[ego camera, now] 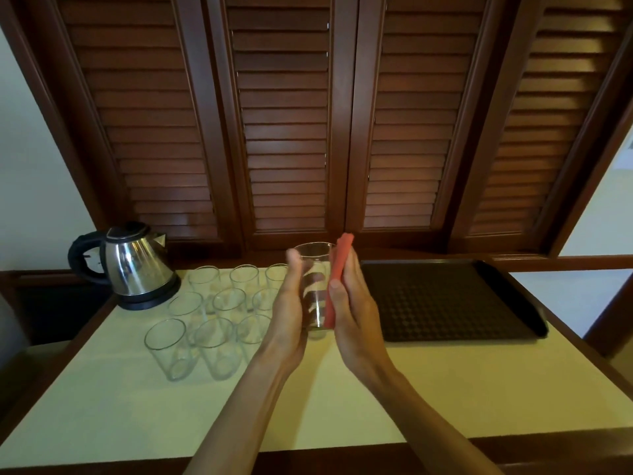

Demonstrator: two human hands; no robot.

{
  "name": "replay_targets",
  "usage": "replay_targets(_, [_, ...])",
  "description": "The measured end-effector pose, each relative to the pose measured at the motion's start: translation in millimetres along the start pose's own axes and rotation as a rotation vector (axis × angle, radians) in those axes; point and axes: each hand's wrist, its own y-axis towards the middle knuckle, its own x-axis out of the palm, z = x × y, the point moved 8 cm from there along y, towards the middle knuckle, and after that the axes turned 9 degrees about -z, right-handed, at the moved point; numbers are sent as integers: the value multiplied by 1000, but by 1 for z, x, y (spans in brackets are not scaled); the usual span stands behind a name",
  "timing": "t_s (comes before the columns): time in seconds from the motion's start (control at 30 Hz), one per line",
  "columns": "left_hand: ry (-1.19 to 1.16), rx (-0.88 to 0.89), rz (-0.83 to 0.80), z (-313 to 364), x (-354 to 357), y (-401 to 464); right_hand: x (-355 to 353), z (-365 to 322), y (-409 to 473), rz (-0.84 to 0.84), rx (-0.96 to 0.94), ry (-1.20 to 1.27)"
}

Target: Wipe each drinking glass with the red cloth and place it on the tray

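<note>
Above the middle of the table I hold one clear drinking glass upright. My left hand grips it from the left, thumb up near the rim and fingers showing through the glass. My right hand holds the folded red cloth flat against the glass's right side, thumb on the cloth's near edge. The black tray lies to the right with a textured mat and no glasses on it. Several more clear glasses stand in rows on the left.
A steel electric kettle with a black handle stands at the back left. The table has a pale cloth top and a dark wooden edge. Brown louvred shutters rise right behind it.
</note>
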Motion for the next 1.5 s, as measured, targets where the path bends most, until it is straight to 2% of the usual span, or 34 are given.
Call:
replay_targets(0.07, [8, 0, -12, -2, 1, 1, 4, -6, -3, 3, -11, -41])
replay_targets(0.17, [-75, 67, 55, 8, -12, 6, 25, -14, -24, -93, -160, -103])
replay_targets(0.27, [23, 92, 76, 7, -10, 3, 6, -2, -12, -21, -46, 75])
replay_targets(0.37, [83, 10, 48, -7, -1, 2, -1, -8, -4, 68, -34, 7])
replay_targets(0.43, [71, 11, 53, -1, -3, 2, 13, -13, -14, 18, -155, -119])
replay_targets(0.47, [83, 21, 37, 1, -2, 2, 15, -9, -16, -12, -164, -102])
replay_targets(0.63, [127, 26, -4, -2, 4, 0, -3, 0, -2, 47, -28, 5])
replay_targets(0.73, [82, 71, 57, 6, -3, 4, 16, -5, -15, -23, -168, -117])
replay_targets(0.8, [83, 84, 94, 2, -5, 3, 6, 1, -9, 22, -103, -43])
replay_targets(0.9, [97, 15, 75, -14, -1, 2, -5, 2, 2, 79, -45, -76])
replay_targets(1.0, [-2, -8, 89, -12, -5, 6, 14, 2, -14, -23, -206, -255])
replay_targets(1.07, [14, 21, 84, -7, -4, 7, 7, 9, -15, -2, -129, -123])
replay_targets(1.17, [29, 8, 55, -12, 1, 6, -5, 3, -1, 56, -71, -84])
replay_targets(1.27, [-6, 24, 48, -6, -2, 10, 9, -5, -9, -12, -192, -213])
replay_targets(1.33, [-10, 74, 91, 2, -8, 10, 9, 4, -15, -40, -155, -87])
replay_targets(1.43, [72, 80, 72, -4, -3, 9, -8, 8, 1, 40, -53, 47])
replay_targets(1.5, [40, 31, 62, -10, 0, 9, -7, -2, 6, 39, -60, -43])
